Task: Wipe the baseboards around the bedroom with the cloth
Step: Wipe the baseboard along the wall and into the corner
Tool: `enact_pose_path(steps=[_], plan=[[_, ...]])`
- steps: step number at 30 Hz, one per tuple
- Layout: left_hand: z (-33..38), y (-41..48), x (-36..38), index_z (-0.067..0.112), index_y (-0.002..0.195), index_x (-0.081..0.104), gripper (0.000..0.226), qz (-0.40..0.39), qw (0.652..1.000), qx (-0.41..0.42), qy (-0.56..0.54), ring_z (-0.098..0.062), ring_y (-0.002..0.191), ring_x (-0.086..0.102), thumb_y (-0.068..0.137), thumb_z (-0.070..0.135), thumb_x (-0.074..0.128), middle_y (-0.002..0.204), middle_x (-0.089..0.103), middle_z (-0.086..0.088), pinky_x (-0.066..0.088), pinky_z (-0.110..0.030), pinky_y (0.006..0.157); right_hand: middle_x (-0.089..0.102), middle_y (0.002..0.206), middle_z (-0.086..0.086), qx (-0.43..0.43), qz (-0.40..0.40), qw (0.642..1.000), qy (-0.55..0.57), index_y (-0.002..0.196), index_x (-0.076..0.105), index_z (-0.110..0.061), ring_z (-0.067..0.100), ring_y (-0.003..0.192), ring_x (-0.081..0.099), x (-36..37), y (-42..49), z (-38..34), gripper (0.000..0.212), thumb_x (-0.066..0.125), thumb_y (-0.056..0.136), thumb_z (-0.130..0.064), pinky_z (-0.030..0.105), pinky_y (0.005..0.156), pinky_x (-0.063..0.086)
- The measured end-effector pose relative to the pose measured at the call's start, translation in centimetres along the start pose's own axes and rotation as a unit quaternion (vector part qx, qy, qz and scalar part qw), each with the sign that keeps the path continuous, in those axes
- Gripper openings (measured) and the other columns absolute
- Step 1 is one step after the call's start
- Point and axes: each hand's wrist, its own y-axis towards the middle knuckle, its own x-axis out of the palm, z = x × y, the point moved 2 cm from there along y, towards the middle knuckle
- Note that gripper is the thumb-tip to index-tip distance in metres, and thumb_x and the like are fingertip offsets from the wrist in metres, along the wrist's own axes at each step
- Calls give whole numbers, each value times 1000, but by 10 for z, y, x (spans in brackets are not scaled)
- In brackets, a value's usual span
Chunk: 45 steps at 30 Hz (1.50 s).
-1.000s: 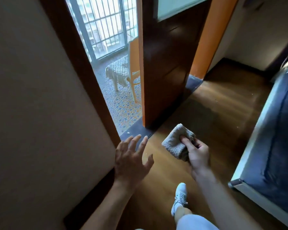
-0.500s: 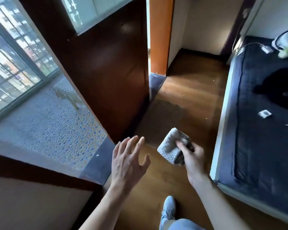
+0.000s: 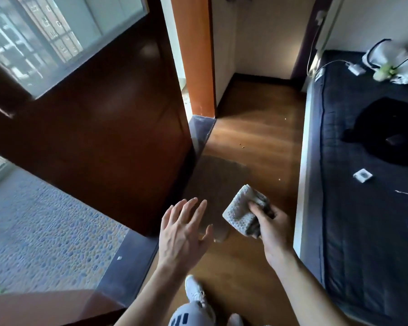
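Low centre of the frame, the right hand [image 3: 272,229] grips a folded grey terry cloth [image 3: 242,214] above the brown wooden floor [image 3: 257,142]. The left hand [image 3: 181,234] hangs beside it, fingers spread and empty. This looks like a move between stretches: next, lower the cloth to the dark baseboard [image 3: 264,76], upper centre.

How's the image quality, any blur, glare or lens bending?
Head view: wide-angle bows the door and bed edges; the window is bright and smeared; the floor shows a glossy sheen; left hand, cloth and right hand look fairly sharp.
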Motion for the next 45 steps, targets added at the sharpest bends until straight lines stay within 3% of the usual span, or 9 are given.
enact_pose_path(steps=[4,12,19,22,26,29,33,37,45], plan=[[-5,52,25,26,141,59,57,-21,999,28,9,-27,134,52,92,52,53,142,59,-2,40,-50,112,74,77,3,14,15,1000,6,87,73,-9,20,67,66,11,50,-11,5,76,87,-13,31,53,48],[-32,206,69,28,142,57,57,-31,997,69,-1,-26,136,51,92,54,52,143,58,0,38,-48,113,75,85,8,27,57,998,10,93,73,-9,22,72,71,63,176,-53,8,75,88,-15,26,44,50],[-57,341,103,28,142,58,57,-36,993,107,-20,-25,134,51,90,50,61,141,59,0,40,-48,112,76,83,2,17,80,997,9,91,74,-12,21,75,73,113,292,-97,7,77,86,-16,43,63,58],[-59,386,114,27,141,57,57,-40,992,118,-22,-26,133,51,89,48,62,140,59,1,40,-48,111,77,87,3,13,91,996,1,90,75,-15,24,81,73,117,329,-108,8,79,85,-20,38,58,56],[-52,440,131,27,139,58,55,-44,991,122,-32,-25,132,51,87,47,62,138,59,1,39,-47,111,75,82,3,16,105,994,18,88,74,-15,19,72,70,115,373,-122,3,77,86,-16,30,51,51],[-40,480,150,26,141,58,56,-56,990,129,-25,-25,133,51,90,49,59,138,58,1,38,-46,112,77,83,2,28,109,994,14,91,76,-13,21,77,73,107,414,-129,7,78,85,-18,34,55,54],[-13,540,183,24,138,60,55,-46,991,124,-36,-26,130,53,87,46,63,138,60,0,38,-45,110,78,88,4,38,107,993,2,86,79,-22,27,87,74,90,482,-145,3,81,83,-22,53,69,62],[28,608,220,25,140,59,58,-56,990,122,-35,-28,131,52,86,47,61,140,59,-2,41,-47,108,77,90,6,29,109,994,-10,94,77,-15,29,86,74,57,554,-177,15,81,84,-25,36,57,56],[121,733,263,24,139,60,57,-51,993,96,-36,-28,131,53,90,53,51,140,60,-4,45,-49,106,77,91,4,13,80,996,-37,94,77,-16,26,90,74,2,684,-265,16,81,84,-27,51,73,59]])
